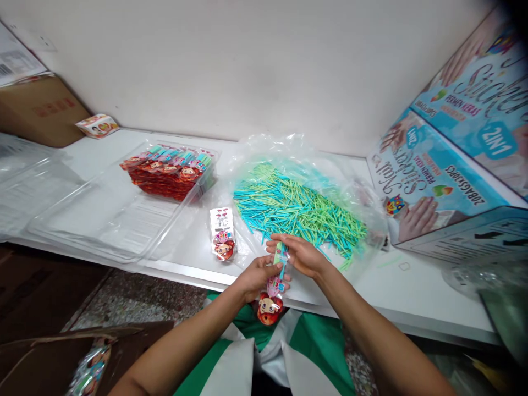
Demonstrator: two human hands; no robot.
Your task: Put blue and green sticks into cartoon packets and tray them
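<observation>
Two bare hands work close together at the near edge of one white worktop (346,294); the left hand (258,278) is closed on the middle of one clear packet (270,309), which has one red-haired cartoon face at its lower end and several green and blue sticks at its upper end, too small to count; the right hand (303,256) touches that upper end with its fingers, and whether it grips cannot be told

Taking the packet as the centre of the dial, one large heap of loose sticks (297,206), far too many to count, lies between 12 and 1 o'clock on one crumpled clear bag (272,146); one small stack (223,234) of face-printed pieces sits near 10 o'clock, its number unclear; farther off, between 10 and 11 o'clock, one clear tub (202,184) holds rows of similar packets (165,173), overlapping too much to count; one clear tray (107,225) lies near 10 o'clock, with one small printed box (98,126) and one brown carton (39,110) beyond; two blue printed panels (445,165) stand between 1 and 2 o'clock, and one thin loop (405,266) lies near 3 o'clock
</observation>
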